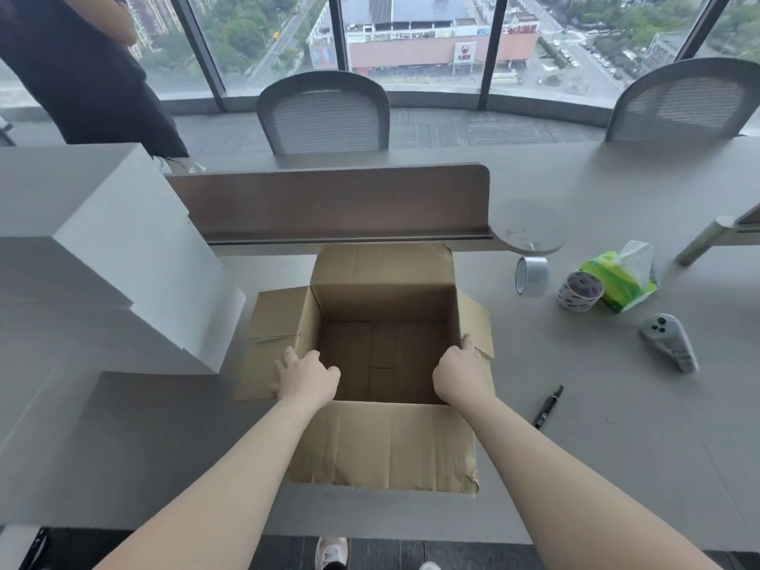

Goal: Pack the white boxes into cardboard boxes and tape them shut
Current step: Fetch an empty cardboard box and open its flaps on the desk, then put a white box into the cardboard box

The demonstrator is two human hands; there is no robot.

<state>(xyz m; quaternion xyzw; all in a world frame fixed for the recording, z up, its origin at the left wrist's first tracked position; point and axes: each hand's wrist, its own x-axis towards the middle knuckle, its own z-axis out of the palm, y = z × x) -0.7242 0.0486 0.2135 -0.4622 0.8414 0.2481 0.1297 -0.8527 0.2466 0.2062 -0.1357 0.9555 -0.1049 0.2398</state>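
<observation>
An open, empty cardboard box (382, 298) stands on the grey table (617, 446) in front of me, all flaps folded outward. My left hand (306, 378) grips the box's left wall near the front corner, fingers over the left flap. On the right wall, my right hand (462, 374) holds the rim with the thumb on the right flap. Several white boxes (103, 248) are stacked at the left of the table. A roll of clear tape (531, 276) stands upright to the right of the box.
Beside the tape lie a dark tape roll (580, 290), a green tissue pack (621, 279), a grey controller (668, 341) and a black marker (548, 406). A brown divider panel (329, 199) runs behind the box. Two chairs and a standing person (82, 67) are beyond the table.
</observation>
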